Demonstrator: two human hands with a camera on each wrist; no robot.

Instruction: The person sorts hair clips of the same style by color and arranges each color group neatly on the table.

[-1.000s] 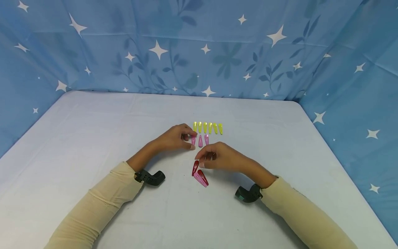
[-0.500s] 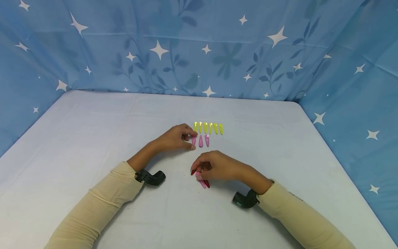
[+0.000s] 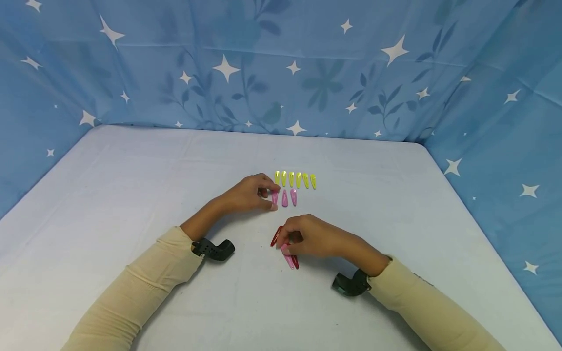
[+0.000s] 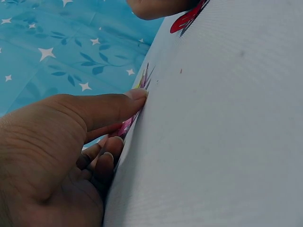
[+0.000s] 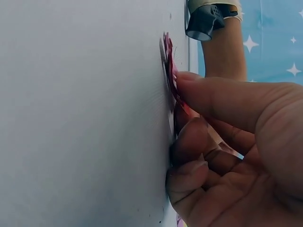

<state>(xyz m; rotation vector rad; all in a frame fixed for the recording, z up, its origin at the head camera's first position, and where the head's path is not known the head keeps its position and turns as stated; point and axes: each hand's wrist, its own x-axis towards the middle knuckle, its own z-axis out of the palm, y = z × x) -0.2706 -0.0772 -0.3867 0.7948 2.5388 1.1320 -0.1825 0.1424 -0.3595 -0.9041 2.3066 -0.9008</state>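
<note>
In the head view my left hand [image 3: 250, 196] holds the leftmost pink snap hair clip [image 3: 274, 198] against the table, thumb at its near end and index finger at its far end. Two more pink clips, a middle one [image 3: 285, 199] and a right one [image 3: 293, 197], lie beside it. My right hand [image 3: 316, 238] pinches another pink hair clip [image 3: 288, 260] in the small near pile, its thumb on the clip's upper end. One red clip [image 3: 296, 263] lies alongside that clip; a second red clip [image 3: 276, 236] shows left of the fingertips, partly covered.
A row of several yellow hair clips [image 3: 291, 179] lies just beyond the pink ones. The white table [image 3: 175, 297] reaches back to a blue curtain [image 3: 263, 63] with stars. Each wrist wears a black camera, the left one [image 3: 213, 249] and the right one [image 3: 352, 283].
My right hand has come nearer to me from above the pile onto the pink clip, then shifted slightly right, uncovering part of a red clip. The left hand stays on its pink clip.
</note>
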